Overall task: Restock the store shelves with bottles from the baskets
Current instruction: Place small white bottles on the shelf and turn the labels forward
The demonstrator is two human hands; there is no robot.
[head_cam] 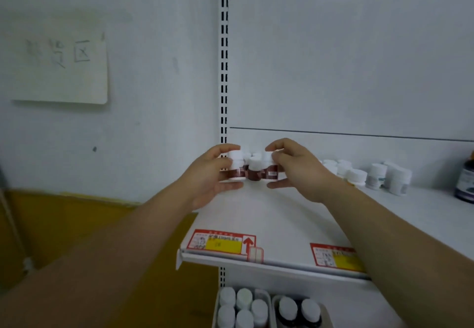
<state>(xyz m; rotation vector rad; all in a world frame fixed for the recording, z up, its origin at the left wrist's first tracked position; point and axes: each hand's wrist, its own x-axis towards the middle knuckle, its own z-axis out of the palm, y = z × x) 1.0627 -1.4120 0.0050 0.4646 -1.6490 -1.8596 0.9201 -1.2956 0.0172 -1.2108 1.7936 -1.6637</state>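
A tight cluster of small brown bottles with white caps (pixel 254 170) stands at the back left of the white shelf (pixel 277 225). My left hand (pixel 213 173) curls round the leftmost bottle, thumb on its cap. My right hand (pixel 295 168) curls round the rightmost bottle of the cluster from the other side. Both forearms reach in from the bottom of the view. Bottles behind the front ones are partly hidden by my fingers.
More white-capped bottles (pixel 379 176) stand along the shelf's back right, with a dark jar (pixel 465 181) at the far right. Red and yellow price tags (pixel 220 241) sit on the shelf edge. Below are trays of bottles (pixel 243 307). A slotted upright (pixel 224 58) borders the wall.
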